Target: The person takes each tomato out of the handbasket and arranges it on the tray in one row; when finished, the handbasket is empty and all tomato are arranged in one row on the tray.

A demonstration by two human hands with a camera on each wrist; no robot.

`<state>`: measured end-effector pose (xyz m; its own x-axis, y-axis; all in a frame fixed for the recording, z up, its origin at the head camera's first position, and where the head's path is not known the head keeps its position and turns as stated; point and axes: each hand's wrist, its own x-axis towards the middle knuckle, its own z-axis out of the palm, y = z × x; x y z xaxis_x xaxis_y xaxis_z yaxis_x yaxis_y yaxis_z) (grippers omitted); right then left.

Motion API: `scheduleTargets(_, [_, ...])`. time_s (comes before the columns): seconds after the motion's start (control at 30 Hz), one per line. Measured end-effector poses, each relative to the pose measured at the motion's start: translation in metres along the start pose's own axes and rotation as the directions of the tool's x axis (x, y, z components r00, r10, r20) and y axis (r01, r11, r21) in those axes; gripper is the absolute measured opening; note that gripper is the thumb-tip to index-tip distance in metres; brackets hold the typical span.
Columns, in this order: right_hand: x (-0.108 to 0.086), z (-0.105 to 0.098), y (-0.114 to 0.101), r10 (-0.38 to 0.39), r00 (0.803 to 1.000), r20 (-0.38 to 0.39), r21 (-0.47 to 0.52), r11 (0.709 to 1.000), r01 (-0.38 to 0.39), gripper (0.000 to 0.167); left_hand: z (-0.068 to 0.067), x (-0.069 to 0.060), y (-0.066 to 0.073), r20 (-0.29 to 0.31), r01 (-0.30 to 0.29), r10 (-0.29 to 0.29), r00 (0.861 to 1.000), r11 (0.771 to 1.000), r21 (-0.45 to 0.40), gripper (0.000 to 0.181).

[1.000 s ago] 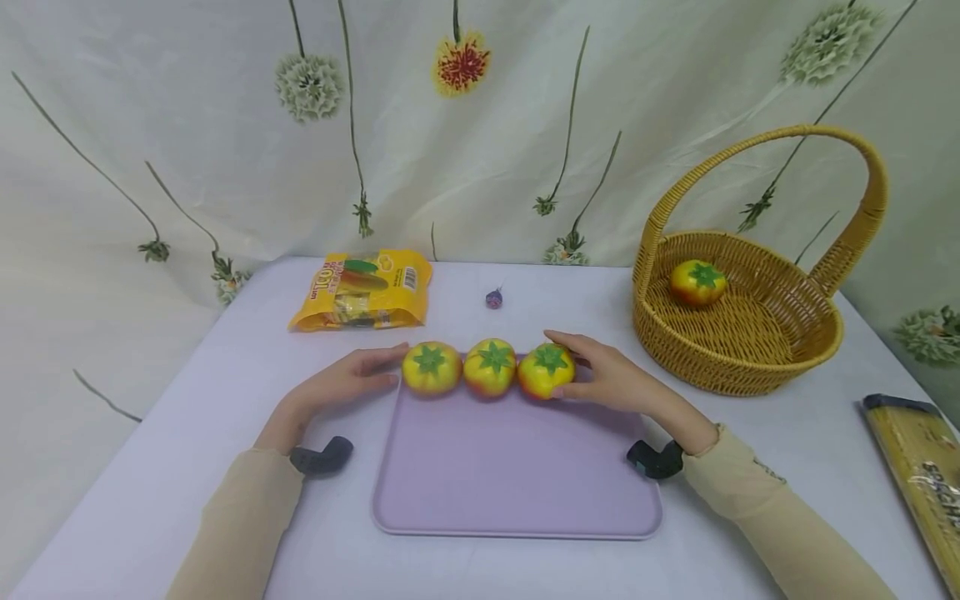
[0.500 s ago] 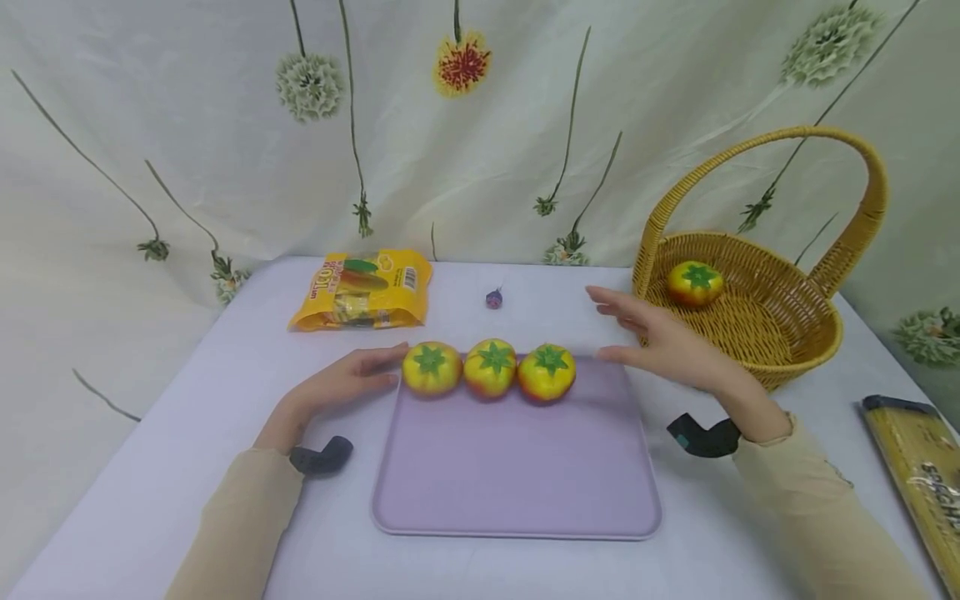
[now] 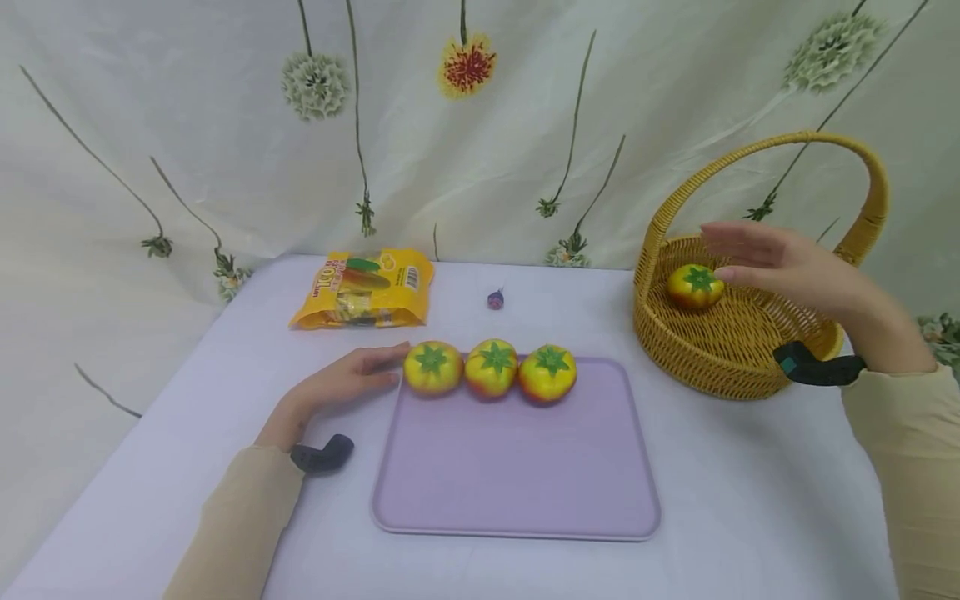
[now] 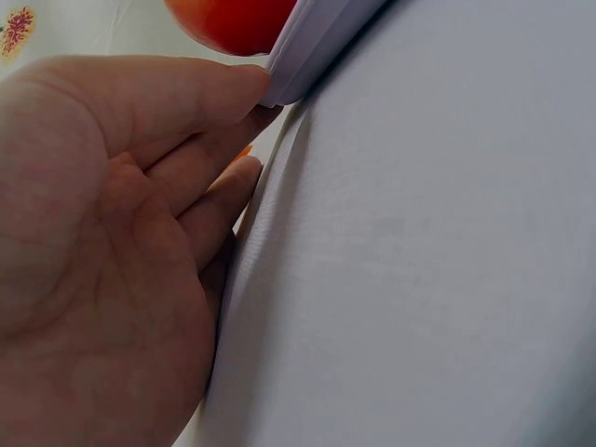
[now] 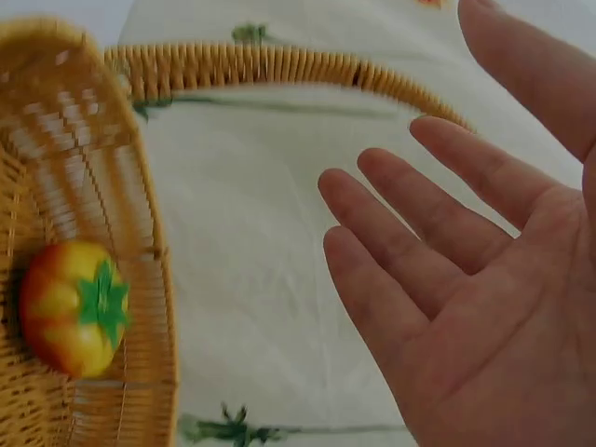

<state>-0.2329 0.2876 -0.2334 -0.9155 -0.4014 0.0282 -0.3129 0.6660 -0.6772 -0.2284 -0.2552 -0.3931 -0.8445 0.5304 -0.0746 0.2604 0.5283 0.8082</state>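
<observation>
Three yellow-red tomatoes with green star-shaped tops, left (image 3: pixel 432 369), middle (image 3: pixel 491 370) and right (image 3: pixel 548 375), sit in a row along the far edge of a lilac tray (image 3: pixel 517 467). My left hand (image 3: pixel 345 385) rests at the tray's far left corner, beside the left tomato, its fingers relaxed and touching the tray's rim in the left wrist view. Over the wicker basket (image 3: pixel 720 375) hangs my right hand (image 3: pixel 795 267), fingers extended and holding nothing. Inside the basket lies another tomato (image 5: pixel 74 309), just left of the right thumb in the head view.
A yellow snack bag (image 3: pixel 367 287) lies at the back left. A tiny purple object (image 3: pixel 496 299) is behind the tray. The basket's tall handle (image 3: pixel 873 192) arches up at the back right. A patterned cloth (image 3: pixel 480 167) hangs behind the table.
My right hand has let go of the right tomato on the tray and moved right and up to above the basket. The left hand has stayed in place.
</observation>
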Motion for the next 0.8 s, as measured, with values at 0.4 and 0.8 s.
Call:
scheduleTargets(0.4, [0.027, -0.018, 0.058, 0.096, 0.995, -0.01, 0.07, 0.993, -0.095, 0.058, 0.0, -0.001, -0.002, -0.009, 0.0, 0.0, 1.0, 1.0, -0.003, 0.048])
scheduleTargets(0.8, [0.035, -0.002, 0.09, 0.189, 0.981, -0.037, 0.21, 0.962, -0.177, 0.069, 0.001, -0.001, 0.001, -0.01, -0.004, 0.004, 1.0, 1.0, 0.007, 0.048])
